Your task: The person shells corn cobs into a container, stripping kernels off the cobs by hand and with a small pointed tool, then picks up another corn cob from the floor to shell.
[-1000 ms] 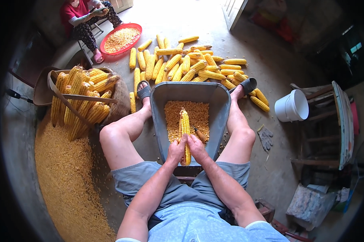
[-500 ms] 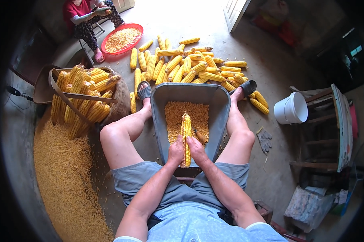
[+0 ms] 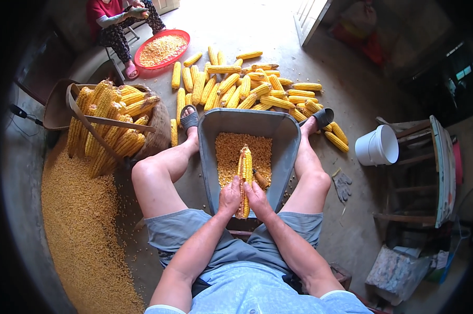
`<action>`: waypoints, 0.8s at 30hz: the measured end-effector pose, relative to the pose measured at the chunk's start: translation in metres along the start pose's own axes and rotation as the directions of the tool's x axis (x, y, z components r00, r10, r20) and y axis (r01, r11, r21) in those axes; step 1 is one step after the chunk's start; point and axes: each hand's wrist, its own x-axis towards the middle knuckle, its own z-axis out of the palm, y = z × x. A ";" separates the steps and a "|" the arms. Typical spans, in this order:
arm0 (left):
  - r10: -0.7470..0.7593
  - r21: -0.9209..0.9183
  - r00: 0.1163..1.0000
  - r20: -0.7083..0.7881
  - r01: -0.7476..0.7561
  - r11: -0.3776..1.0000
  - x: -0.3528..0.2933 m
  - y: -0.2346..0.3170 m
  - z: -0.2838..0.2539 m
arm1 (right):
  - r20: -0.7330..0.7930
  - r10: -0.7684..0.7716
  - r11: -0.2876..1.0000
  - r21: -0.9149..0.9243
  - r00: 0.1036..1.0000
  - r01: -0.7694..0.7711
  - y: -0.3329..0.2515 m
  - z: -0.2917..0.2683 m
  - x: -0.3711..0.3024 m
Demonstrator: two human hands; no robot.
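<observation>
Between my knees stands a grey tub (image 3: 207,152) with a layer of loose corn kernels (image 3: 229,149) on its bottom. Over it I hold an ear of corn (image 3: 246,165) upright in the picture, its tip pointing away from me. My left hand (image 3: 229,197) is closed on the ear's left side, and my right hand (image 3: 258,201) grips the right side, thumbs close together. A reddish strip bare of kernels runs down the ear's left side. Beside the ear, a tool with a wooden handle (image 3: 261,180) lies on the kernels; its other end is partly hidden.
Many corn ears (image 3: 236,86) lie on the floor beyond the tub. To the left are a basket (image 3: 155,125) full of ears and a kernel heap (image 3: 84,230). A white bucket (image 3: 370,146) and grey glove (image 3: 342,186) are at right. Another person sits by a red basin (image 3: 187,43).
The ear has turned slightly in my hands, so the bare strip on its left side now shows. Both hands keep their grip. The whole view has shifted a little.
</observation>
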 end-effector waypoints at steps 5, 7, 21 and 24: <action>-0.051 -0.160 0.998 -0.044 0.044 0.986 0.012 -0.012 -0.009 | 0.117 0.246 0.957 0.129 0.962 -0.260 -0.039 0.020 -0.029; -0.051 -0.154 0.999 0.010 0.052 0.987 0.007 0.006 -0.005 | 0.014 0.187 0.982 -0.016 0.982 -0.186 -0.032 0.011 -0.028; -0.047 -0.044 0.999 0.001 0.047 0.998 0.020 0.008 -0.013 | -0.024 -0.091 0.942 -0.327 0.996 0.078 -0.008 0.012 -0.035; 0.010 0.037 0.999 -0.047 -0.009 0.999 0.021 0.002 -0.010 | -0.004 -0.082 0.961 -0.266 0.997 0.078 -0.003 0.011 -0.032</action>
